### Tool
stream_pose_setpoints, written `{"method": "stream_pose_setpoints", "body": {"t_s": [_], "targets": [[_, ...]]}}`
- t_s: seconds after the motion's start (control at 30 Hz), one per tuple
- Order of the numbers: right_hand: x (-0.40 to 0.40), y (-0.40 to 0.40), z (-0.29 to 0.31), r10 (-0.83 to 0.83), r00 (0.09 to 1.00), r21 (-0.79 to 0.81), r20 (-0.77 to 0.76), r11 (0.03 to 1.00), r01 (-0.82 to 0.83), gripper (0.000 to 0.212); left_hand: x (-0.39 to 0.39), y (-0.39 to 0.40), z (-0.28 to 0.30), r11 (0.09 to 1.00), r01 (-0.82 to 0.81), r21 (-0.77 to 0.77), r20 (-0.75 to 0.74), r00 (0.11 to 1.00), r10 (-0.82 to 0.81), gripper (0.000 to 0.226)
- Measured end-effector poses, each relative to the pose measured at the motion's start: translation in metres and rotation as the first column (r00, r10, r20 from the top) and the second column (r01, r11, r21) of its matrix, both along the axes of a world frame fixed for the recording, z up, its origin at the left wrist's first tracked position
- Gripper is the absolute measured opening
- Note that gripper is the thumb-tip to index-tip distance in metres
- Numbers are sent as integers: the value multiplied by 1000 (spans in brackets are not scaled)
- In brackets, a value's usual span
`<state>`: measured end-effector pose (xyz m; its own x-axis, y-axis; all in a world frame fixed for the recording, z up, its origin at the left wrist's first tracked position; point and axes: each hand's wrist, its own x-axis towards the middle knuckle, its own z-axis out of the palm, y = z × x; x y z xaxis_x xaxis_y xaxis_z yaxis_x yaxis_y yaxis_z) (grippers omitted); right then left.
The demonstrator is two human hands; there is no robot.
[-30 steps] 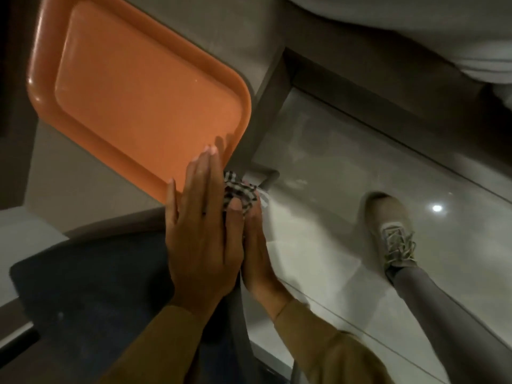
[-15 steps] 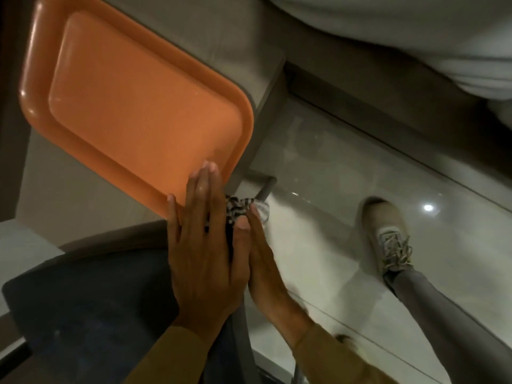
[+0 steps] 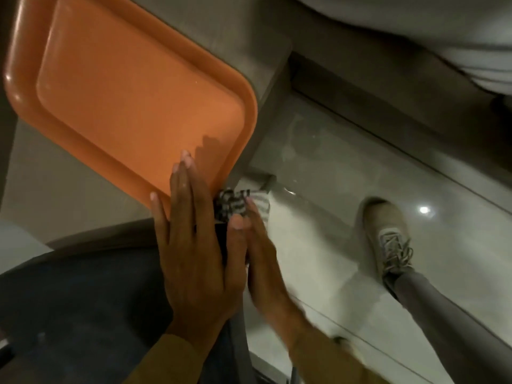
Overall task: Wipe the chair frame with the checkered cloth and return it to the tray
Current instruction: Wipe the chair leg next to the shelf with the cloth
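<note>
The checkered cloth (image 3: 234, 204) is bunched against the chair's grey frame (image 3: 240, 322) at the seat's front right corner. My right hand (image 3: 263, 256) presses the cloth onto the frame from the outer side, fingers around it. My left hand (image 3: 196, 253) lies flat with fingers together on the dark blue seat (image 3: 83, 309), its fingertips overlapping the near edge of the orange tray (image 3: 133, 87). The tray sits bare on a grey table above the chair.
The grey table's (image 3: 55, 195) corner and leg (image 3: 266, 112) stand just beyond the cloth. A shiny tiled floor (image 3: 332, 189) spreads to the right, with my shoe (image 3: 388, 234) and grey trouser leg on it. White fabric hangs at the top right.
My right hand has slid the cloth a little along the frame, back toward me, then forward again. The left hand stays flat on the seat.
</note>
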<state>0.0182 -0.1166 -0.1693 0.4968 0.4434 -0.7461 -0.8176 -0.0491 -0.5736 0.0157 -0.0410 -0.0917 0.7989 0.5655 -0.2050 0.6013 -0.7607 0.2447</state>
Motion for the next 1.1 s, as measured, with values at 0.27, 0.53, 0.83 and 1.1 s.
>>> {"method": "stream_pose_setpoints", "body": {"t_s": [0.27, 0.53, 0.83, 1.1], "targets": [[32, 17, -82, 34, 998, -89, -46, 995, -38, 57, -7, 3, -6, 1000, 28, 3, 41, 999, -28, 71], [17, -11, -18, 156, 987, 20, -45, 988, -155, 43, 2, -1, 2, 1000, 27, -8, -23, 999, -27, 72], [38, 7, -88, 151, 983, -61, -103, 986, -158, 81, -2, 2, -4, 1000, 29, 11, 52, 998, -29, 78], [45, -8, -64, 165, 966, -34, -197, 984, -175, 58, -3, 2, -6, 1000, 7, 3, 12, 1000, -7, 79]]}}
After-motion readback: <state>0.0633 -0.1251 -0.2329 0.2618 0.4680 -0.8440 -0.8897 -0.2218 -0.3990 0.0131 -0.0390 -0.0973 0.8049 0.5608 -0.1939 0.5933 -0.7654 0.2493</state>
